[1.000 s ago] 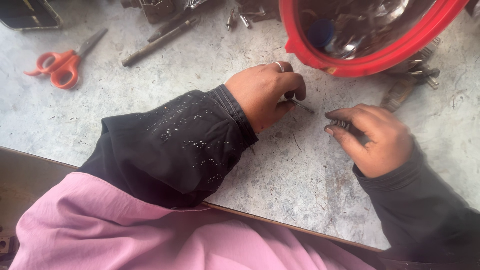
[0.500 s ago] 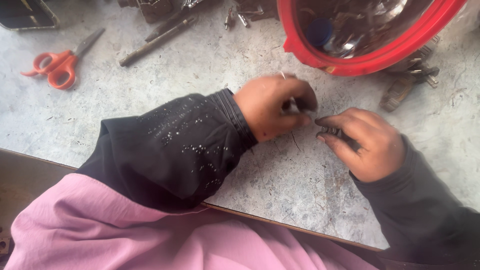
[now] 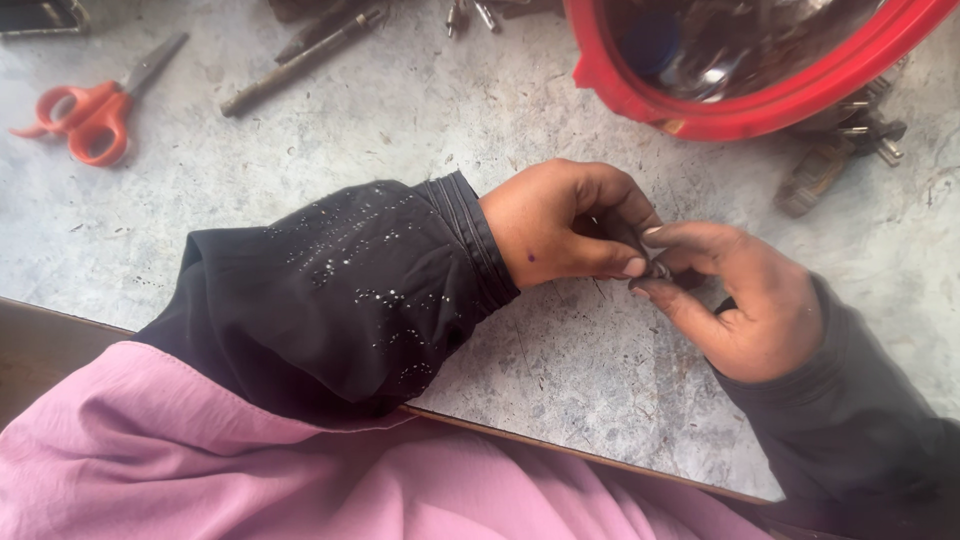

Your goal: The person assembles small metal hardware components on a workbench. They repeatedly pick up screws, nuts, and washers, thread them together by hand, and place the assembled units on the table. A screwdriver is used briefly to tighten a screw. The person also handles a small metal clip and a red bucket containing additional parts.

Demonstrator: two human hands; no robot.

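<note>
Left hand: the left hand (image 3: 560,228) sits at centre frame, knuckles up, fingers curled in and thumb pressed toward the fingertips — closed on a small dark metal part (image 3: 657,268).
Right hand: the right hand (image 3: 745,300) comes in from the lower right, thumb and forefinger drawn together on the same part from the other side.
Part's place: right of centre, just above the grey worktop (image 3: 400,110), caught where the two sets of fingertips meet.
Key relation: the part lies between the hands, touching both — neither hand is clearly nearer.
Long axis: mostly hidden by the fingers; I cannot tell it.
Around: red bowl (image 3: 760,95) at upper right, keys (image 3: 850,135) beside it, orange scissors (image 3: 95,110) at upper left, dark rod-like tool (image 3: 300,58) at top.
</note>
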